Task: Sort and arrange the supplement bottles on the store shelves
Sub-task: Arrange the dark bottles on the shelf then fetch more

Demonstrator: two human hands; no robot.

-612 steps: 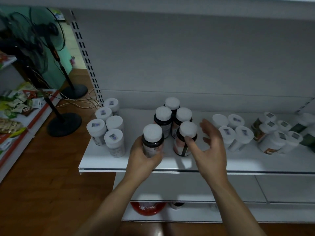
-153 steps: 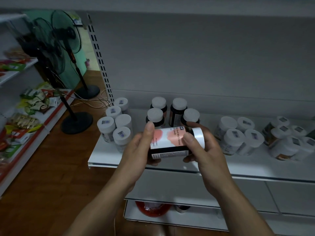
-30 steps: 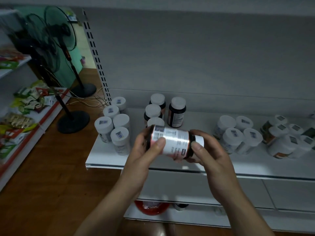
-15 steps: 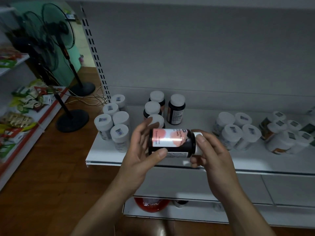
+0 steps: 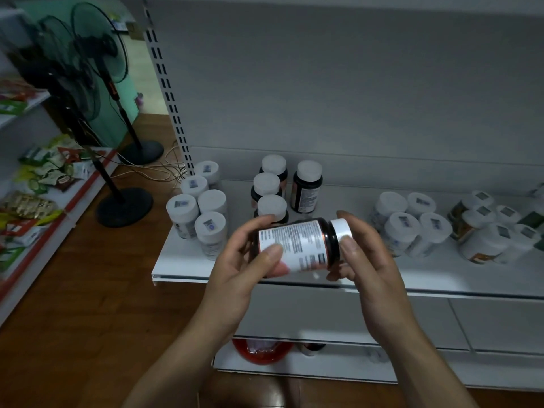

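A dark supplement bottle (image 5: 306, 244) with a white cap lies sideways in front of the white shelf (image 5: 182, 265), its small-print label facing up. My left hand (image 5: 247, 269) grips its base end, thumb across the label. My right hand (image 5: 365, 254) holds the cap end. Behind it several dark bottles with white caps (image 5: 306, 187) stand upright at the shelf's middle. A cluster of white bottles (image 5: 200, 207) stands at the left end. More white bottles (image 5: 409, 225) stand to the right.
Further white and green-labelled bottles (image 5: 485, 228) crowd the shelf's right end. Two standing fans (image 5: 97, 83) and loose cables are on the wooden floor at left, beside a snack shelf (image 5: 38, 187). A red object (image 5: 262, 350) sits on the lowest shelf.
The bottle has been rolled between my hands: half a second ago its pink front label faced up, now the small-print side does. The view has also shifted a little.
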